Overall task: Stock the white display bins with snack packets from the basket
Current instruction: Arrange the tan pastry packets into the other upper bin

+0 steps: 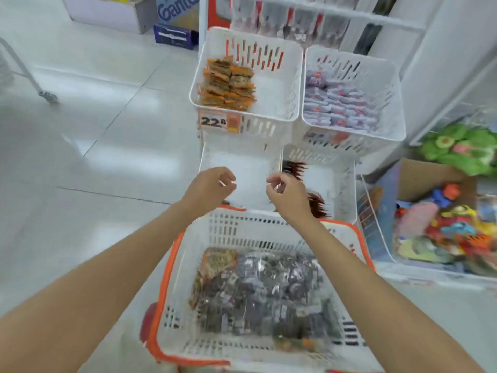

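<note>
Plainly the stocking is only partway done: the upper left bin [282, 84] holds orange packets [228, 84] along one side and the upper right bin [390, 103] holds pale purple packets [338, 103], yet the lower left bin [242, 168] looks bare. The basket [172, 265] below is heaped with snack packets [258, 292]. The left hand [212, 184] and right hand [285, 189] hover over that bare bin with fingers curled, and blur hides whether either pinches anything.

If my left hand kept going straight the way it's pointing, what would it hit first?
Probably the inside of the empty lower white bin just beyond the left hand, before the orange-packet bin above; depth is hard to judge.
</note>
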### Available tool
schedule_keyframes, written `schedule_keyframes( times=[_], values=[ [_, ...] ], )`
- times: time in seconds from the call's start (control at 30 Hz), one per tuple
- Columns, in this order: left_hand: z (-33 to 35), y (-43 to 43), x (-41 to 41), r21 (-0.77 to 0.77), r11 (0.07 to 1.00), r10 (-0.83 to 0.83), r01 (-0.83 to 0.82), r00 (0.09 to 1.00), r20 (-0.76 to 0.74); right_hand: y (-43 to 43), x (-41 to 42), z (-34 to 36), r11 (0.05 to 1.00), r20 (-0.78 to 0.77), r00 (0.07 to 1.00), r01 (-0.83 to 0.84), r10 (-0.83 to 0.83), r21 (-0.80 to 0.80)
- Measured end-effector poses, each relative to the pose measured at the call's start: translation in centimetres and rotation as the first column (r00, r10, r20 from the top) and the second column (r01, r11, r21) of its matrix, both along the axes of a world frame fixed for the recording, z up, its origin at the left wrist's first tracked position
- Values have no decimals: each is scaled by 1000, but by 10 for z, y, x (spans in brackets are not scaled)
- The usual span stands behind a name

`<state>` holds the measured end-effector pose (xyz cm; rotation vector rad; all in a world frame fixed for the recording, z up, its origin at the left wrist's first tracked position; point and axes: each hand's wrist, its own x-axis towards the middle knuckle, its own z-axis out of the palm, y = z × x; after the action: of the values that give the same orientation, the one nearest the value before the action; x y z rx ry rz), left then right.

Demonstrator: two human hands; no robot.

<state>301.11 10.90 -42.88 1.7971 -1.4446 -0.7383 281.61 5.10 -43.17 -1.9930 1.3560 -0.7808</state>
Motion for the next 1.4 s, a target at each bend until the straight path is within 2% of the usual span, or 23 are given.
schedule_keyframes(
  times=[0.1,0.17,0.23,0.3,0.4,0.53,0.6,0.63,0.67,0.73,0.8,0.87,0.97,1.1,1.17,1.23,1.3,1.37,1.4],
  values=[
    [-56,53,-23,116,993,-28,36,998,-65,45,-47,-65,971,-160,984,-39,79,237],
    [-82,78,-32,135,990,-16,27,997,-77,67,-73,-104,904,-273,943,-59,189,424],
    [-100,95,-35,161,987,30,-18,997,-74,80,-92,-133,838,-332,903,-52,271,544],
    [-115,105,-35,192,981,54,-37,995,-83,89,-109,-157,786,-348,884,-34,312,617],
    [-131,118,-38,272,962,4,21,996,-90,100,-143,-175,716,-407,817,-10,409,698],
    [-144,121,-43,350,935,-12,54,993,-120,111,-186,-177,555,-338,766,-30,547,831],
    [-147,119,-50,365,928,-20,73,989,-147,120,-200,-182,487,-356,683,0,638,873],
    [-148,117,-54,378,922,-30,84,989,-144,125,-205,-187,494,-377,644,-1,665,869],
    [-148,116,-60,384,918,-46,98,989,-141,127,-209,-195,541,-405,643,-18,650,841],
    [-146,114,-73,397,907,-93,141,986,-137,127,-214,-202,685,-452,730,-29,512,728],
    [-144,114,-91,436,877,-157,202,978,-137,120,-209,-191,789,-409,855,0,319,614],
    [-139,114,-114,469,833,-216,293,953,-211,110,-191,-165,829,-274,935,-36,225,558],
    [-137,114,-147,463,766,-248,446,869,-428,106,-155,-125,866,-113,966,-152,232,477],
    [-143,110,-147,495,766,-139,409,858,-494,105,-137,-112,904,-53,987,-118,152,411],
    [-149,106,-134,530,758,-73,381,856,-511,107,-139,-117,847,39,992,-125,122,516],
    [-158,103,-121,573,738,21,358,836,-549,111,-147,-134,747,-10,976,-161,219,645],
    [-165,102,-113,606,707,97,364,799,-593,120,-157,-163,618,-170,875,-170,453,768],
    [-167,104,-113,605,705,139,369,765,-629,136,-160,-187,462,-233,729,-127,644,878],
    [-168,105,-113,608,707,162,361,754,-636,143,-161,-195,427,-246,674,-113,696,897]
  ],
)
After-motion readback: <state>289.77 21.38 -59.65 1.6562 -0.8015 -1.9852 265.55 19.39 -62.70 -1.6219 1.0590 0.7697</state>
